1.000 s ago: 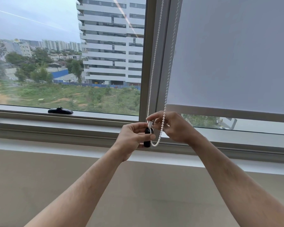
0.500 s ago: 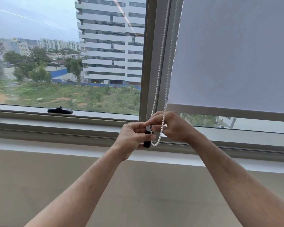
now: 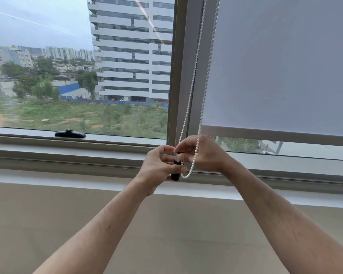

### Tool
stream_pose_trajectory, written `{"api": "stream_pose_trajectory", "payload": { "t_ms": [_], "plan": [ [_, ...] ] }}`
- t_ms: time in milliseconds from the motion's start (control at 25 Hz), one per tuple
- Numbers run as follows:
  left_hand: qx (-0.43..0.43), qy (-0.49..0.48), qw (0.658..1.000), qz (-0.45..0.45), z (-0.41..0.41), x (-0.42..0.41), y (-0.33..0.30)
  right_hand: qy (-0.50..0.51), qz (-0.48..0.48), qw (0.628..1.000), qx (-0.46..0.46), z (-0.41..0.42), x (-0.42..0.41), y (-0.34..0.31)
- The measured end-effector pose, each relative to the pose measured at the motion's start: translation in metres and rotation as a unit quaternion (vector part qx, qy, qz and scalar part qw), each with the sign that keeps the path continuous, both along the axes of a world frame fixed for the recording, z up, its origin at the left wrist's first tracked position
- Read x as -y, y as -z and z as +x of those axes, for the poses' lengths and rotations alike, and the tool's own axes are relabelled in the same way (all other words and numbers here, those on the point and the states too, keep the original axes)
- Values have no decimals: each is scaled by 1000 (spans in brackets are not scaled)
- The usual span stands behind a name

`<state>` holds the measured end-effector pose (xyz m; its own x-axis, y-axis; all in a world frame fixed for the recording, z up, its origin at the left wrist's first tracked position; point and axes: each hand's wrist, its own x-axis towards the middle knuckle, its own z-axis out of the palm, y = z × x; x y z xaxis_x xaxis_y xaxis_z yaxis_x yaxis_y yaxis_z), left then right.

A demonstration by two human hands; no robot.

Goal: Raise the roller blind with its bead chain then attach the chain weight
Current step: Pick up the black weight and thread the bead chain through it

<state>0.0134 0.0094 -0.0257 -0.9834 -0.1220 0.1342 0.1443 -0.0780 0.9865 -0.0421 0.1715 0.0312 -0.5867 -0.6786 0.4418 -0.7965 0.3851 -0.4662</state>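
A pale grey roller blind (image 3: 281,64) covers most of the right pane, its bottom bar (image 3: 275,135) a little above the sill. The white bead chain (image 3: 194,72) hangs as a loop down the window post, and its lowest bend (image 3: 187,175) dangles below my hands. My left hand (image 3: 158,167) grips a small black chain weight (image 3: 175,175) with a white clip at its top. My right hand (image 3: 204,155) pinches at that clip, and one strand of chain runs over its fingers. The weight's upper part is hidden by my fingers.
A grey window post (image 3: 179,76) splits the two panes. A black window handle (image 3: 70,134) lies on the left frame's lower rail. The sill ledge (image 3: 67,175) runs across below, with a beige wall (image 3: 166,234) under it. Buildings and greenery show outside.
Both hands stay together at the chain's lower loop. The white clip at the weight's top shows again between my fingers. The view has shifted slightly.
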Motion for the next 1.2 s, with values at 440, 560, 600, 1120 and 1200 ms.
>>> {"api": "stream_pose_trajectory", "payload": {
  "t_ms": [440,560,600,1120,1200],
  "plan": [
    [-10,-13,1000,-13,1,0,6,53,-29,998,-17,-3,9,14],
    [-13,-14,1000,4,1,1,9,34,-67,997,25,-3,7,19],
    [-14,-10,1000,14,1,2,10,20,-81,995,47,-4,6,21],
    [-31,-10,999,-6,5,3,16,-80,-198,892,398,1,-12,86],
    [-29,-12,1000,-1,5,3,17,-105,-222,884,397,5,-10,91]
  ]
}}
